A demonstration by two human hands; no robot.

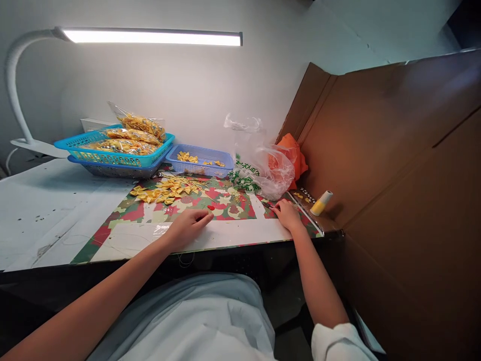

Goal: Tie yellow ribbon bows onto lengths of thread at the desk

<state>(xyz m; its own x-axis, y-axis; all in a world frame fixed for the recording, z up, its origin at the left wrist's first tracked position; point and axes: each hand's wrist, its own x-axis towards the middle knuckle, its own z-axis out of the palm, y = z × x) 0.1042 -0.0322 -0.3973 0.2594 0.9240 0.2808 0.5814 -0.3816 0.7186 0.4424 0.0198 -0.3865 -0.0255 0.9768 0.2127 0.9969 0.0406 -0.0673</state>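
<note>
My left hand [191, 228] is over the front of the table, its fingers pinched together; what they hold, if anything, is too small to make out. Just beyond its fingertips lies a small red piece [211, 207]. My right hand [287, 214] rests at the right of the patterned mat [225, 213], its fingers closed on a small dark tool [267, 205]. Yellow ribbon bows [165, 191] lie in a pile behind my left hand, with thin golden sticks [191, 181] beside them. Tiny gold bits [237, 198] are scattered between the hands.
A turquoise basket [112, 158] holds bagged yellow bows at the left, beside a blue basket [203, 168]. Plastic bags [276, 173] stand at the back right. A yellow glue bottle [321, 203] is near the cardboard wall [406, 150]. A lamp [150, 37] hangs above.
</note>
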